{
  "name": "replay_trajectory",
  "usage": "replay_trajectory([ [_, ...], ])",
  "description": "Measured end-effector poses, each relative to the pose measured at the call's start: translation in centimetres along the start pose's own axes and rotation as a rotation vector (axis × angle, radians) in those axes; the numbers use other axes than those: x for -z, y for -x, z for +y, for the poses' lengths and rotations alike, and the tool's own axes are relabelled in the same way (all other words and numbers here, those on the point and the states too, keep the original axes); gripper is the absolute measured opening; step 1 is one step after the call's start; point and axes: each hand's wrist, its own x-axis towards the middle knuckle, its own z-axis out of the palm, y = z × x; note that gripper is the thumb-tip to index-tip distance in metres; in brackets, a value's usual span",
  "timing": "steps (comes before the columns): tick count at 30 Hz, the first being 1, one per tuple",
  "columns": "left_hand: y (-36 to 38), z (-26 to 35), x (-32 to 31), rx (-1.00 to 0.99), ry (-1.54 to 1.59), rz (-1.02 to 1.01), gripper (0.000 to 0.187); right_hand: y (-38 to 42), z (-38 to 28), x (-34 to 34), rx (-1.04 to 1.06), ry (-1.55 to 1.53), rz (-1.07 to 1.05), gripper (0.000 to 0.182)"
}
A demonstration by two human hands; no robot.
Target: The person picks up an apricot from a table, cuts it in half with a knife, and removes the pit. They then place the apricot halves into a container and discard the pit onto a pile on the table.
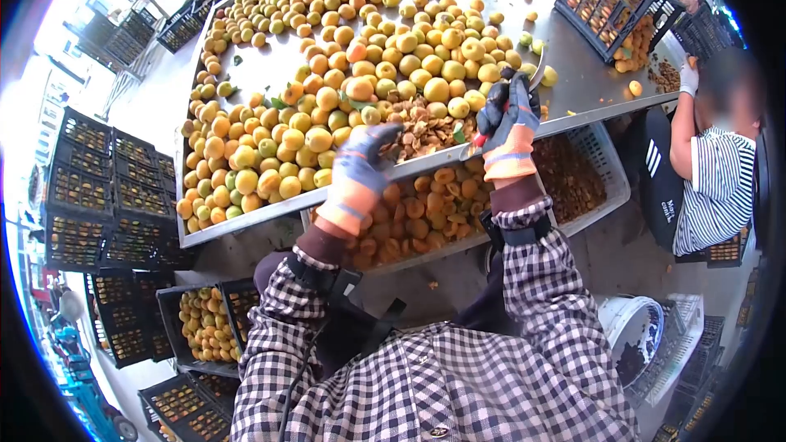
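Observation:
My left hand, in a grey and orange glove, is smeared by motion over the front edge of the metal table, beside a heap of peelings. Whether it holds anything cannot be made out. Farther right, my right hand, gloved alike, is closed around a small tool with a red part showing at its left side. Yellow-orange fruits cover much of the table. Below the edge, a crate holds orange fruit pieces.
A white basket of brown scraps sits under the table edge. A black crate stands on the table's right. Another person in a striped shirt is at the right. Stacked crates stand left; a white bucket is lower right.

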Motion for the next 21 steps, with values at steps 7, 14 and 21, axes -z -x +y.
replay_trajectory([
  [7, -9.8, -5.3, 2.9, 0.002, -0.765, 0.073, 0.039, 0.6, 0.5, -0.3, -0.089, 0.047, -0.006, 0.023],
  [14, -12.2, -7.1, 2.4, 0.045, -0.959, -0.080, 0.048, 0.0, 1.1, 0.1, -0.145, 0.102, 0.020, 0.019],
  [21, -5.9, 0.1, 5.3, 0.294, 0.732, -0.069, 0.058, 3.7, 3.2, -0.7, -0.174, 0.759, -0.506, 0.022],
])
